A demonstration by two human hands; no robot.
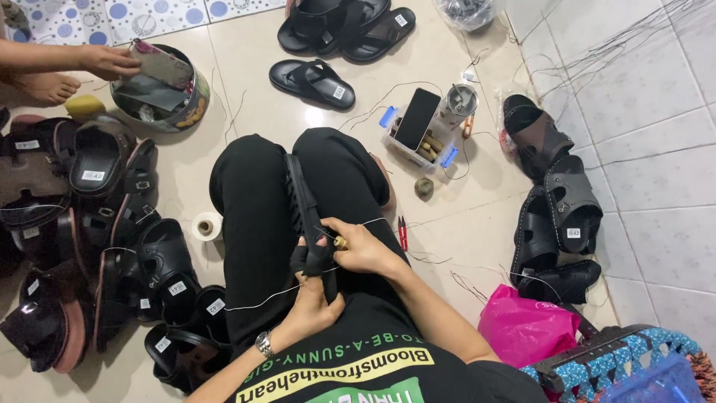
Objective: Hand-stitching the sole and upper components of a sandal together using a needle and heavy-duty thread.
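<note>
I sit cross-legged on a tiled floor with a black sandal (300, 195) standing on edge between my knees. My left hand (309, 306), a watch on its wrist, grips the sandal's near end from below. My right hand (363, 248) pinches a small wooden-handled tool (340, 242) against the sandal's side. A thin pale thread (261, 300) runs from the sandal out to the left across my leg, and another strand leads right of my fingers.
Many black and brown sandals (112, 246) are piled at the left, more (559, 216) at the right. A clear box (416, 134) holding a phone, red snips (403, 233), a thread spool (207, 225) and a pink bag (522, 325) lie around. Another person's hand (108, 61) reaches into a round tin (186, 112).
</note>
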